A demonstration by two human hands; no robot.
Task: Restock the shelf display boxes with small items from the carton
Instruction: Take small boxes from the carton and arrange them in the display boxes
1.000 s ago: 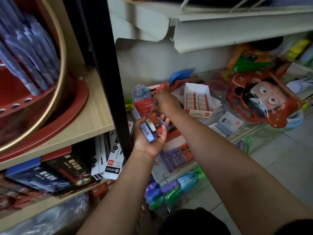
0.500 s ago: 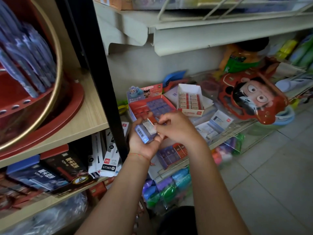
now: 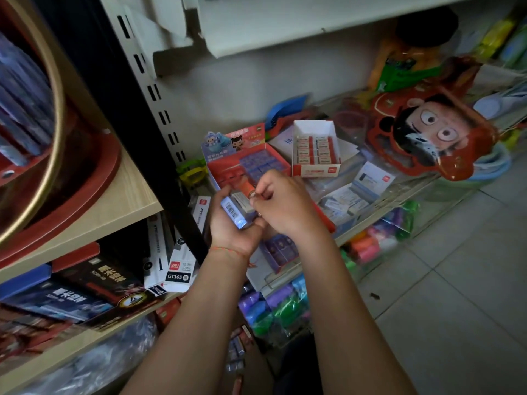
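Note:
My left hand [image 3: 232, 226] is palm up in front of the shelf and grips a small stack of wrapped blue erasers [image 3: 235, 208] with a barcode on one side. My right hand [image 3: 281, 203] meets it from the right, and its fingertips pinch one eraser at the top of the stack. Just behind the hands stands the red display box [image 3: 228, 169] with a cartoon header card; blue erasers fill its right part. To its right stands a white display box [image 3: 316, 146] with rows of red-and-white erasers. The carton is not clearly visible.
A black shelf upright [image 3: 137, 118] rises left of the hands. A wooden shelf [image 3: 125, 201] at left carries a red round stand [image 3: 71, 172]. Pen boxes [image 3: 176, 263] lie below it. A red cartoon-face pack [image 3: 427, 132] sits at right. Tiled floor [image 3: 456, 295] spreads lower right.
My right hand drew back from the red display box to my left hand and now pinches an eraser there. The view has shifted closer and slightly down.

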